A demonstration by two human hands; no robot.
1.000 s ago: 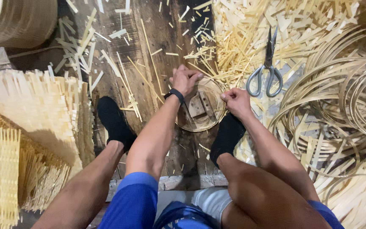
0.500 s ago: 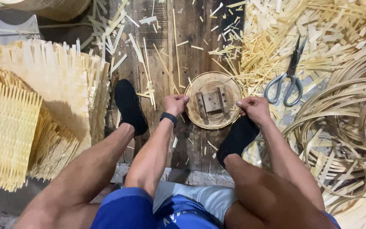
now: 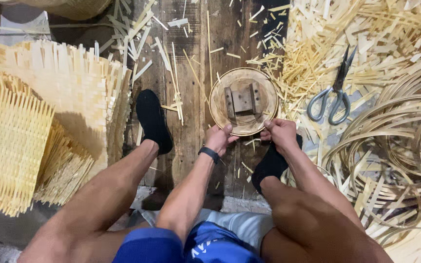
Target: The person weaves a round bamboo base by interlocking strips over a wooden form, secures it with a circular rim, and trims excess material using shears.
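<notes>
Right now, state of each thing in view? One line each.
round wooden form: flat on the plank floor, block side up, near edge held by both hands
left hand: gripping the form's near rim
right hand: gripping the form's near rim
scissors: shut, lying on the strips
woven mats: stacked, edges untrimmed
bamboo hoops: coiled, loose pile

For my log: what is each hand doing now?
Left hand: closed on the disc rim.
Right hand: closed on the same rim.
</notes>
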